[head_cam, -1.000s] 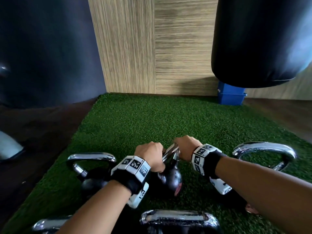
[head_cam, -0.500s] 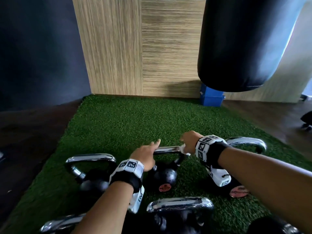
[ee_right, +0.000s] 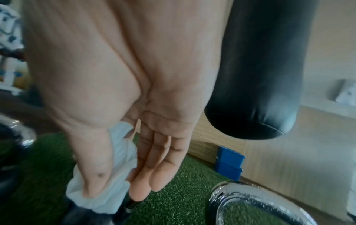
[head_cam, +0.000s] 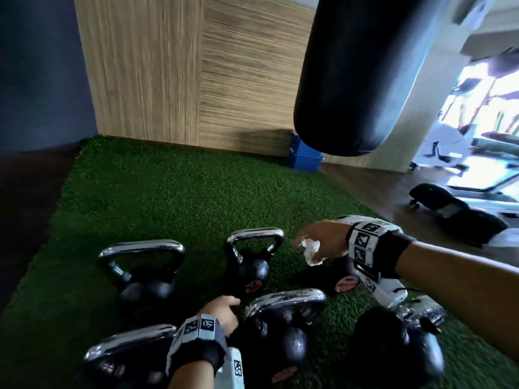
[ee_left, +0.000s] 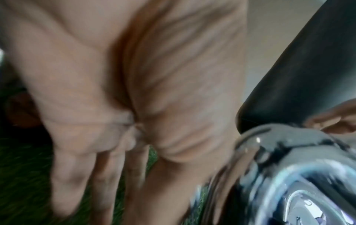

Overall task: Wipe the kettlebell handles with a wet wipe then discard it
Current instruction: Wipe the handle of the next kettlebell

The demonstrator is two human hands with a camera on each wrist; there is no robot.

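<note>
Right hand [head_cam: 325, 242] lifted off handle | wet wipe [head_cam: 310, 249] pinched in it

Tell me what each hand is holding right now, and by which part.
The right hand pinches the crumpled wet wipe by its upper part between thumb and fingers, the rest hanging below. The left hand holds nothing.

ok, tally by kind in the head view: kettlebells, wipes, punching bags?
kettlebells: 6
wet wipe: 1
punching bag: 1
Total: 8
</note>
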